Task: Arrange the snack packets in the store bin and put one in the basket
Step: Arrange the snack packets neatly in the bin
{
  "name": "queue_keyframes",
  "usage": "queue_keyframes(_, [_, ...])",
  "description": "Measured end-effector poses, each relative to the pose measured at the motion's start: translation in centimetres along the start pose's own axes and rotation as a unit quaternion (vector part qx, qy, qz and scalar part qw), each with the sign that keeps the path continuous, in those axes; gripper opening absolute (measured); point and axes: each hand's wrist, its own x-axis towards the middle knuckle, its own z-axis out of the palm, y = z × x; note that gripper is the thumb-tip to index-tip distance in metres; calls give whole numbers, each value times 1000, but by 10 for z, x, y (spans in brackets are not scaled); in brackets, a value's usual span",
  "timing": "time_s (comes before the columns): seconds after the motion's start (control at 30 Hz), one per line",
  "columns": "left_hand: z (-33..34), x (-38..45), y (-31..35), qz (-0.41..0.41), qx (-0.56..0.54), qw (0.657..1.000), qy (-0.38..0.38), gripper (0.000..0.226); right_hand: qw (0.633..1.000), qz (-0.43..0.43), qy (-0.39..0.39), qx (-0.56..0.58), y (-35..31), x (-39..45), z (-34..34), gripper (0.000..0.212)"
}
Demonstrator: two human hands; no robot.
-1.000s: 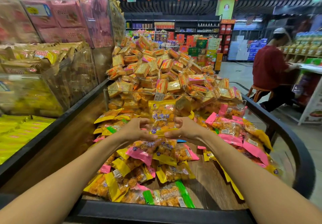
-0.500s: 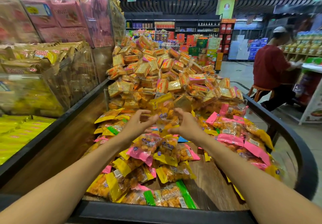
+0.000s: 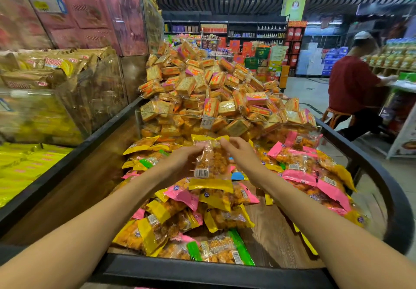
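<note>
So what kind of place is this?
Most likely a grocery shop's snack section: open bins heaped with wrapped snack packets, stocked shelves along the back wall, and a barcode on the held packet.

view: head, single wide-angle camera
position: above and behind the fingers (image 3: 203,146)
facing: forward and down over the bin (image 3: 391,203), store aisle beyond the fingers
nearness: forearms close, fingers mid-frame
shared: no second view
</note>
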Motion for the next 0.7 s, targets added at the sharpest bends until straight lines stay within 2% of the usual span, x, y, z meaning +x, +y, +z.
queue_keyframes(0.13, [0,-1,-2,-29,7,999,-36,33,998,15,7,59,4,4,1,32])
queue_keyframes(0.27, [1,1,-1,1,19,1000,8,39,997,-1,9,76,-3,-3,1,35])
queue_keyframes(0.4, [-2,1,-4,48,54,996,50,34,995,-11,3,95,-4,-6,2,27])
queue_keyframes(0.57, [-2,3,-3,52,38,996,64,32,993,-13,9,117,-5,-7,-1,17])
queue_keyframes(0.7, [-6,5,-4,66,48,994,74,33,992,13,2,126,-6,-6,0,17])
